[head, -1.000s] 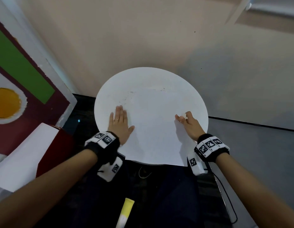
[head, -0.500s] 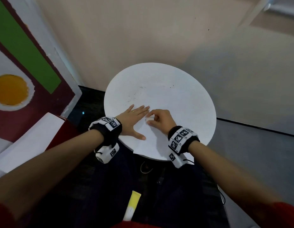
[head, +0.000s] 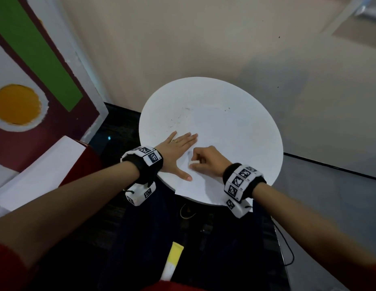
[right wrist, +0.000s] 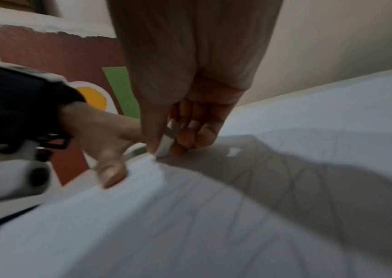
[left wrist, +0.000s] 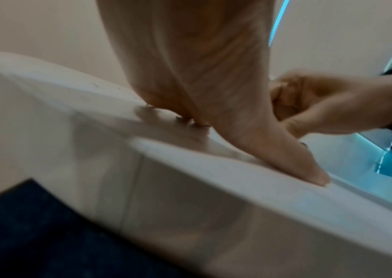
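On round white table [head: 224, 101]: flat left hand [head: 176, 152] pins white paper [head: 200, 185]; right hand [head: 208, 160] pinches white stub [right wrist: 165, 144]; I should rub lightly.

We found no legible text, brand or number. The left wristband [head: 148, 156] and right wristband [head: 241, 181] bore only coded squares; a faint mark on the paper [head: 203, 185] was unreadable.
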A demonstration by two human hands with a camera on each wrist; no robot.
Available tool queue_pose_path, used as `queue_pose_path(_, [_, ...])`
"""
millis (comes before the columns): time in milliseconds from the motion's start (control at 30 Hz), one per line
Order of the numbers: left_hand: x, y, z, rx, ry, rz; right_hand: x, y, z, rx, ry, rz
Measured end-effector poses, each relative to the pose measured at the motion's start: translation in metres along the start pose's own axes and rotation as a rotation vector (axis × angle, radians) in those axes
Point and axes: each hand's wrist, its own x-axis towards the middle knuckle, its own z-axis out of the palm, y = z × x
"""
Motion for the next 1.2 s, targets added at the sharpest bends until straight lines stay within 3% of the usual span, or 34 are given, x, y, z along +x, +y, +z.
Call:
queue_pose_path(100, [0.0, 0.0, 0.0, 0.014, 0.009, 0.001, 0.009, 0.002, -0.003, 0.037, 0.125, 0.038])
queue_pose_path(233, [-0.001, 0.001, -0.001, 0.046, 0.008, -0.009, -0.003, -0.002, 0.01, 0.034, 0.005, -0.031])
queue_pose_path(367, [-0.001, 0.002, -0.003, 0.022, 0.006, -0.008, 0.009, 0.003, -0.001, 0.01, 0.092, 0.017])
queue_pose_path(500, [-0.001, 0.003, -0.003, 0.049, -0.001, -0.009, -0.004, -0.005, 0.009, 0.04, -0.069, -0.048])
queue_pose_path(633, [-0.002, 0.005, -0.003, 0.049, -0.026, -0.009, 0.006, 0.002, 0.001, 0.05, 0.048, 0.026])
queue_pose_path(800, [-0.002, 0.007, -0.006, 0.105, -0.067, -0.016, -0.01, -0.003, 0.01, 0.074, -0.073, -0.037])
queue_pose_path(900, [-0.002, 0.008, -0.009, 0.116, -0.086, -0.021, -0.006, 0.0, 0.006, 0.076, 0.014, -0.007])
queue_pose_path(1033, [-0.004, 0.011, -0.01, 0.144, -0.107, -0.027, -0.02, -0.006, 0.014, 0.043, -0.097, -0.073])
queue_pose_path(1200, [-0.003, 0.013, -0.011, 0.144, -0.106, -0.03, -0.014, -0.004, 0.014, 0.072, -0.016, -0.038])
